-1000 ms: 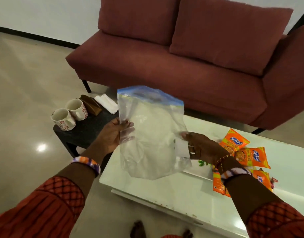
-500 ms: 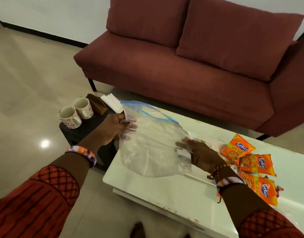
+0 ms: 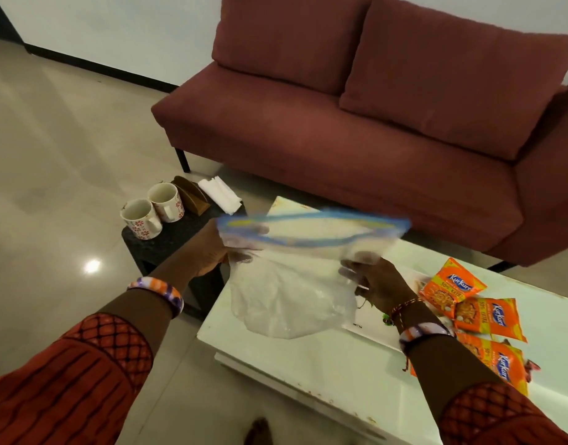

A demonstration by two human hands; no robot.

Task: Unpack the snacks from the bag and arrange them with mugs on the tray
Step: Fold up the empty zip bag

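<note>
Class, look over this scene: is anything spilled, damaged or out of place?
Nothing spilled or broken. The snack packets lie overlapping and askew on the white table, and the mugs stand apart on the dark side table.

Living room (sofa [image 3: 356,130], coffee table [image 3: 308,364]).
</note>
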